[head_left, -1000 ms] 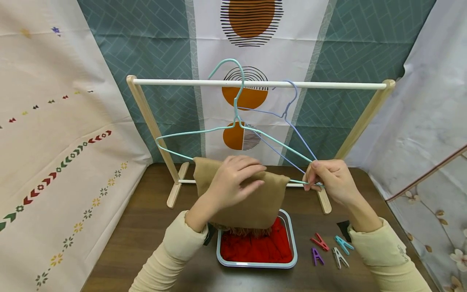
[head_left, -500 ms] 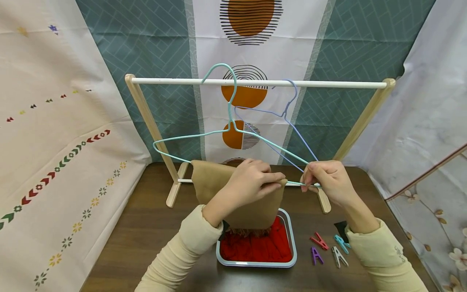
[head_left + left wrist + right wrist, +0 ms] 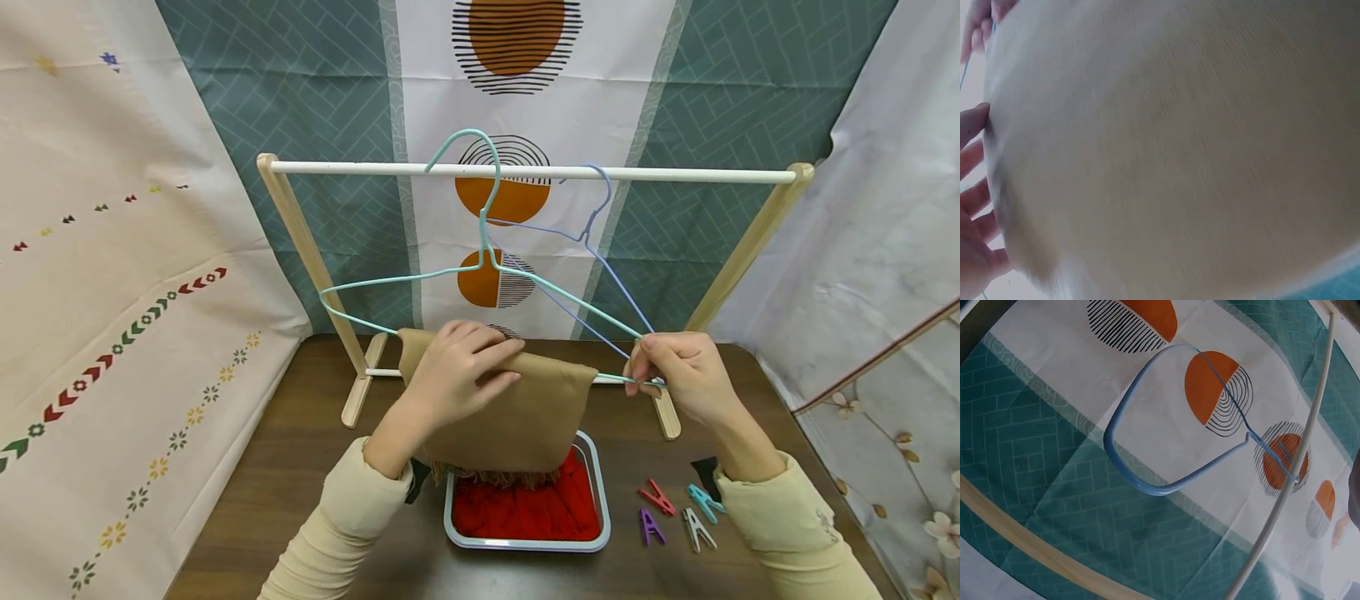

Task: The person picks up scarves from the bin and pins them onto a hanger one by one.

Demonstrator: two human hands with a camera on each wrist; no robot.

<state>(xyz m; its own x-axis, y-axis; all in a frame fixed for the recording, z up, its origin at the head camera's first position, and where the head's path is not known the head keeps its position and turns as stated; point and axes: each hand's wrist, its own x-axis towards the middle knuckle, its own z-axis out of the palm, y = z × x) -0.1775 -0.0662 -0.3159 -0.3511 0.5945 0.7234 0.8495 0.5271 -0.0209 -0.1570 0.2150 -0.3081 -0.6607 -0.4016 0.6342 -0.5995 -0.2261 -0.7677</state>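
A tan fringed scarf (image 3: 532,425) is draped over the bottom bar of a mint-green clothes hanger (image 3: 483,227). My left hand (image 3: 457,371) rests on the scarf's folded top edge, thumb apart from the loosely bent fingers. In the left wrist view the scarf (image 3: 1166,144) fills most of the picture, with fingers spread along its edge. With my right hand (image 3: 678,375) I pinch the hanger's right corner. The hanger's hook appears in front of the rack's white rod (image 3: 337,168); whether it touches the rod I cannot tell.
Behind, a periwinkle hanger (image 3: 617,277) hangs on the rod. Below the scarf stands a tray (image 3: 525,545) holding red cloth (image 3: 517,512). Red (image 3: 657,497), blue (image 3: 707,502), purple (image 3: 651,527) and grey (image 3: 699,530) clothespins lie at the tray's right.
My left hand slid right along the scarf's top edge, then back left. The mint hanger swayed left and returned right with the scarf. My right hand kept its pinch.
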